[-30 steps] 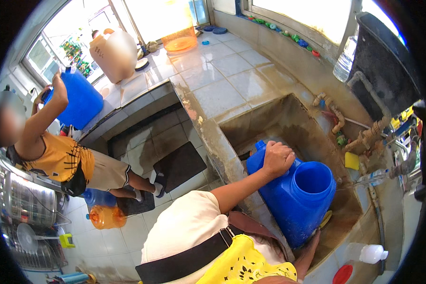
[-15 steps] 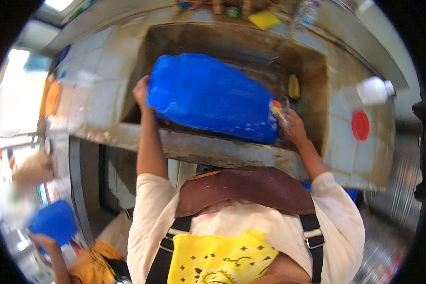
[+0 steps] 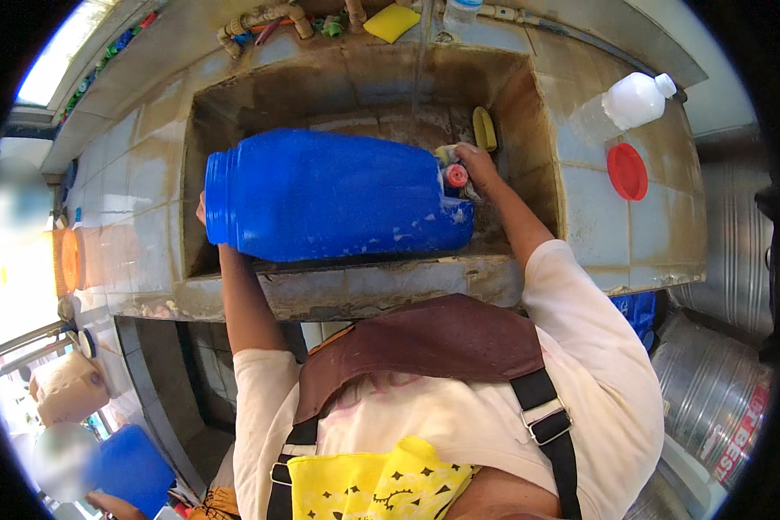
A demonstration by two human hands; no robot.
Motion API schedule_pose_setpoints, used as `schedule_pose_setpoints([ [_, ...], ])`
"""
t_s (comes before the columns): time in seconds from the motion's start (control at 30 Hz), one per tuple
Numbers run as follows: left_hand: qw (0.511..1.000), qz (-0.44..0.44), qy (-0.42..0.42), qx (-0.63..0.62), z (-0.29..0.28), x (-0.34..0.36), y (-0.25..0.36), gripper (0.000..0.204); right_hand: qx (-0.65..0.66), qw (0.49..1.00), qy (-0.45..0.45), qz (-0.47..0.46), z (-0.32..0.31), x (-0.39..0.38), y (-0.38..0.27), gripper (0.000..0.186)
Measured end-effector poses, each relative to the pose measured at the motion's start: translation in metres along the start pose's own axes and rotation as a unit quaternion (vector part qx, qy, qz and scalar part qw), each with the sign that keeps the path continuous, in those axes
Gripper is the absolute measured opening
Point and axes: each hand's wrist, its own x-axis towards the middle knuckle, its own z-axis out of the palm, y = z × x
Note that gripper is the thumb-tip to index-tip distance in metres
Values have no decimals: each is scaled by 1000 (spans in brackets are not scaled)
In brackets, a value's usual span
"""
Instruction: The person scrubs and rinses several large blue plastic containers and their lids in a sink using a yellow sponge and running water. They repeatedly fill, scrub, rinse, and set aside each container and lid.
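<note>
A large blue plastic drum [image 3: 338,195] lies on its side in the sink, its threaded mouth to the left. My left hand [image 3: 201,209] grips that mouth end from behind and below; the drum hides most of its fingers. At the drum's right end, a red-capped spigot [image 3: 455,176] sticks out of a recess. Beside it, my right hand [image 3: 475,163] is closed on a small yellowish sponge-like pad [image 3: 445,153], pressed against the drum's end.
The stained sink [image 3: 542,113] has a yellow scrubber [image 3: 484,129] in its far right corner. A yellow sponge [image 3: 392,23] lies on the back ledge near pipes [image 3: 264,16]. On the right counter are a white bottle [image 3: 637,100] and a red lid [image 3: 627,172]. Metal barrels [image 3: 711,381] stand right.
The drum has swung from a slant to nearly level, with its threaded mouth now showing at the left. Both hands have moved with it. The whole view has shifted too.
</note>
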Motion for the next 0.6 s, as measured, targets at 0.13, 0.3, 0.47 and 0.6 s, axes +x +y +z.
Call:
schedule_pose_setpoints([
  [0.13, 995, -87, 42, 18, 24, -1, 4, 51, 275, 948, 138, 84, 24, -28, -8, 37],
  [0.3, 960, -271, 69, 22, 59, -19, -7, 57, 281, 940, 193, -37, 16, -12, -34, 35],
  [0.47, 941, -326, 0, 88, 73, -24, -26, 67, -125, 875, 423, -198, -4, 32, -27, 34],
  [0.6, 945, -281, -40, 165, 71, -22, -36, 79, -377, 727, 403, -408, 31, 42, -12, 39],
])
